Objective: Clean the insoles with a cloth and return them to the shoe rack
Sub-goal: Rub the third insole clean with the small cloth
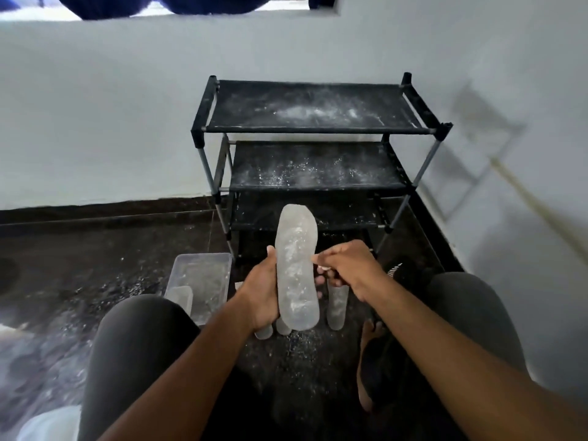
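A pale, dusty insole stands upright in front of me, toe end up. My left hand grips its lower left edge, thumb on the front face. My right hand is at the insole's right edge, fingers curled around a small white cloth of which only a bit shows. Other insoles lie on the dark floor below: one to the right, and ends of others peek out under my left hand. The black three-tier shoe rack stands against the wall ahead, its shelves dusted white and bare.
A clear plastic tub sits on the floor to the left with an insole leaning in it. White powder is scattered over the floor. My knees frame the scene and my bare foot rests at the right. The wall corner is at the right.
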Available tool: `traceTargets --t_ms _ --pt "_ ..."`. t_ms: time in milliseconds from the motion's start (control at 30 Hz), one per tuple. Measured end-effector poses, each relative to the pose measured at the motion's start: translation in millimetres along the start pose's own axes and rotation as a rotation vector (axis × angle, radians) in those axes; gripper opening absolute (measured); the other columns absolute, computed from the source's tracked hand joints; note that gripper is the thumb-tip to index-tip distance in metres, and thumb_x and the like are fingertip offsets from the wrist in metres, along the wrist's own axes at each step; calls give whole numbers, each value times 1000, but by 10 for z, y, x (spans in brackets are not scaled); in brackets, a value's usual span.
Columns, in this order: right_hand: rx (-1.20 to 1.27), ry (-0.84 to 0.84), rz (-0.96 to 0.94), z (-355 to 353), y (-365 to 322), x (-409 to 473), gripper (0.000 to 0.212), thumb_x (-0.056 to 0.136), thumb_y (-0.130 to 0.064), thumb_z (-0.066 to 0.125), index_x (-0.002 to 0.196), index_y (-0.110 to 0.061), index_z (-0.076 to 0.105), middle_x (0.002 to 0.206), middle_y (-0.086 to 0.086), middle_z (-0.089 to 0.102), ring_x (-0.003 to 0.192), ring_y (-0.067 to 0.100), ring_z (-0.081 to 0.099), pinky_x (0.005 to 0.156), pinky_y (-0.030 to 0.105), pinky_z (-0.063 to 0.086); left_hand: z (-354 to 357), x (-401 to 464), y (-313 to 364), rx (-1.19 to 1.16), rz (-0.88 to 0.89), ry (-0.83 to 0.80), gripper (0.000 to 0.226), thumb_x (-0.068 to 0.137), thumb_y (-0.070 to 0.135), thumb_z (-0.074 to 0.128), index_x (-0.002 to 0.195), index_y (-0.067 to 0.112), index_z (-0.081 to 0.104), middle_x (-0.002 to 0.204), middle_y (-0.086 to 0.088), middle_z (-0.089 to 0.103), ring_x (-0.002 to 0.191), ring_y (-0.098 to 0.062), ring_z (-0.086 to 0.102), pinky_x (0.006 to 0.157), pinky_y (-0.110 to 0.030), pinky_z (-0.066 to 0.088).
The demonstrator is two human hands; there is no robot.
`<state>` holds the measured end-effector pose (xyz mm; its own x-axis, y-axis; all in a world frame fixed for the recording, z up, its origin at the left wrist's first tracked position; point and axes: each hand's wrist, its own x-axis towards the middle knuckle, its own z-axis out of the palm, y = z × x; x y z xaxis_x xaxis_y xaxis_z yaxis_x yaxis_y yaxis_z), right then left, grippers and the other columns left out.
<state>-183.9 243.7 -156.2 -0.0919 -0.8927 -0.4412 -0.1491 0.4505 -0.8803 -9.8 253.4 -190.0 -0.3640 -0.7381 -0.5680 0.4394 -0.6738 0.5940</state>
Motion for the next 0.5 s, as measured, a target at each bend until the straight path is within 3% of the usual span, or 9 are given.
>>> traceTargets --t_ms 67,167,300,400,500 --pt "-2 3 -30 -47 23 -3 15 84 -14 76 85 0 73 71 14 68 52 15 50 44 25 40 7 28 28 39 32 -3 75 104 64 27 139 7 60 116 -21 74 91 -31 75 76 -47 62" --pt "26 -15 -65 -108 25 5 11 88 -14 70 86 -5 76 85 12 74 60 15 54 53 27 45 0 89 100 56 41 -45 77 104 66 23 139 10 61 122 -18 73 84 -25 72 71 -41 60" --pt "77 -36 -96 -148 0 36 24 92 7 56 108 -3 70 94 15 73 80 24 71 74 32 58 -85 253 219 9 89 -91 80 101 71 21 146 13 55 138 -13 66 95 -25 69 81 -43 60" --pt "87 -65 -134 -128 -35 60 20 98 0 53 114 -4 64 93 16 73 84 28 73 77 38 61 -129 336 310 -56 112 -94 78 102 69 23 140 12 61 139 -15 65 98 -27 68 85 -50 61" --pt "43 -98 -192 -88 -108 89 17 97 -8 57 113 -11 62 95 7 75 89 22 73 74 39 61 -191 381 359 -137 119 -105 77 103 68 25 135 11 66 136 -18 66 97 -30 67 87 -53 61"
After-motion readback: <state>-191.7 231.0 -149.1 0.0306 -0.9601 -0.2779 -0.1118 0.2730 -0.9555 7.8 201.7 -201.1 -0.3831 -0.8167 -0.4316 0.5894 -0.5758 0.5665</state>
